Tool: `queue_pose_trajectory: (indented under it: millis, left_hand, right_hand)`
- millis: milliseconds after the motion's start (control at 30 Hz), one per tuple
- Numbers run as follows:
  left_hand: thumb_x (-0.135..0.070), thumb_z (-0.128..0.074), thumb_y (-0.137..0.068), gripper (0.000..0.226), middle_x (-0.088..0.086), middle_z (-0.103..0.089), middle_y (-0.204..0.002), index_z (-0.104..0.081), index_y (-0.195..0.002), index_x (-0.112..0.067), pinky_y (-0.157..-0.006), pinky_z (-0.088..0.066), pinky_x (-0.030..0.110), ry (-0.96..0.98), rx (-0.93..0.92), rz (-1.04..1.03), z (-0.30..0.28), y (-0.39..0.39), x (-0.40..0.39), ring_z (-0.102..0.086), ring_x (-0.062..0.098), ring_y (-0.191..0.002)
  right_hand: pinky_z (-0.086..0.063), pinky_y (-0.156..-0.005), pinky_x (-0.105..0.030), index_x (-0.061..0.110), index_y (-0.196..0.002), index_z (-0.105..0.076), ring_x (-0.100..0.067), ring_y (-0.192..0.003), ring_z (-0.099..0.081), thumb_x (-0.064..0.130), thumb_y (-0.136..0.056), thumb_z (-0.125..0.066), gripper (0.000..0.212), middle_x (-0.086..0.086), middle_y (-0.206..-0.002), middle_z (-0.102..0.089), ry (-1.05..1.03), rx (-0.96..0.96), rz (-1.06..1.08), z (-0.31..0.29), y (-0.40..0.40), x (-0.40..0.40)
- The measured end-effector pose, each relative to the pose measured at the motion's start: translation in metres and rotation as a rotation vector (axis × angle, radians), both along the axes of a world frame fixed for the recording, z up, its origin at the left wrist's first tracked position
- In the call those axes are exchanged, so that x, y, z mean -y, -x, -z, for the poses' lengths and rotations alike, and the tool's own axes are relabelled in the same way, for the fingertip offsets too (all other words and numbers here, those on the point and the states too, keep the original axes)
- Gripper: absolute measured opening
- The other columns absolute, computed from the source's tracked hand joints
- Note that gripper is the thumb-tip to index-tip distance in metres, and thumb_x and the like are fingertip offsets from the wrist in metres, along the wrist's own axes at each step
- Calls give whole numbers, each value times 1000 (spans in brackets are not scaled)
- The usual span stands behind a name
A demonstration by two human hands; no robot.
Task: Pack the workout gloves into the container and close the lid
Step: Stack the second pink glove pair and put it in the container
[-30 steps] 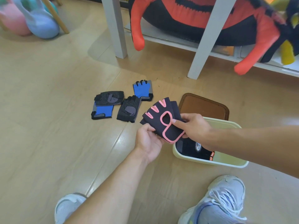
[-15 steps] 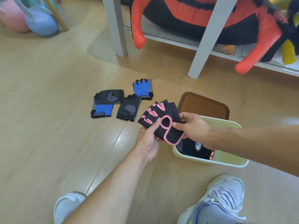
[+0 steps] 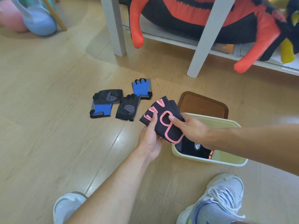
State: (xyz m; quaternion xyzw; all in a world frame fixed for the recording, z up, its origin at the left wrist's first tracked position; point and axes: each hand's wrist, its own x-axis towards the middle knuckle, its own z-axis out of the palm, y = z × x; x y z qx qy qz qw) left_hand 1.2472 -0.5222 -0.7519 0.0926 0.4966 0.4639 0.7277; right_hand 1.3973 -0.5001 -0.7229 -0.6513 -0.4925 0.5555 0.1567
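Note:
Both hands hold a black glove with pink trim (image 3: 163,125) just left of the pale green container (image 3: 226,160). My left hand (image 3: 149,139) supports it from below with the thumb on top. My right hand (image 3: 191,126) pinches its right edge over the container's rim. A black glove with a round logo (image 3: 192,148) lies inside the container. The brown lid (image 3: 202,105) lies flat on the floor behind it. Several more gloves lie on the floor to the left: two blue ones (image 3: 141,88) (image 3: 102,109) and two black-grey ones (image 3: 107,97) (image 3: 127,107).
White table legs (image 3: 115,26) (image 3: 205,38) stand behind, with a red and black plush toy (image 3: 202,13) on the low shelf. Pastel kettlebells (image 3: 37,18) sit at the top left. My two sneakers (image 3: 68,206) (image 3: 221,196) are at the bottom.
My left thumb has moved up onto the top of the pink-trimmed glove, and the glove has shifted slightly. The gloves on the floor have not moved.

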Motion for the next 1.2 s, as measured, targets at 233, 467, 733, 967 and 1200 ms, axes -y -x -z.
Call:
queue_pose_trajectory:
  millis: [233,467,733,967,1200]
  left_hand:
    - [-32,-73,-90,28,11,-79,-105,-72,-108,-11,-83,-62,40,15,-173,-32,7,8,-1,-74,25,-99]
    - [-30,-75,-90,19,19,-75,-109,-74,-93,-12,-76,-62,38,-65,-348,108,9,2,0,-72,22,-88]
    - [-29,-73,-90,48,-8,-60,-139,-56,-134,-26,-105,-43,28,-254,-754,382,10,-21,11,-54,10,-131]
    - [-48,-73,-84,113,-6,12,-169,4,-161,-20,-127,-6,39,-529,-1163,927,28,-38,17,12,12,-155]
    - [-68,-78,-66,147,-7,34,-163,32,-153,-23,-125,7,46,-566,-1274,1036,51,-39,26,30,15,-150]
  right_hand:
    - [-62,-74,-32,21,-110,-68,-19,-86,-77,35,-84,-81,33,-1,-101,-78,62,-17,-28,-5,-17,-16]
    - [-57,-96,-52,20,-123,-69,-33,-103,-75,28,-85,-82,41,-9,-113,-77,260,-108,-181,-1,-43,-28]
    - [-59,-73,-30,20,-103,-73,-23,-90,-77,18,-89,-78,15,0,-96,-80,103,251,-350,-15,-88,-54]
    - [-60,-79,-37,17,-112,-67,-28,-97,-72,21,-89,-77,25,-8,-109,-74,201,486,-366,17,-94,-42]
    - [-60,-77,-33,20,-119,-69,-25,-97,-72,25,-92,-74,27,-4,-110,-76,343,293,-271,57,-89,-24]
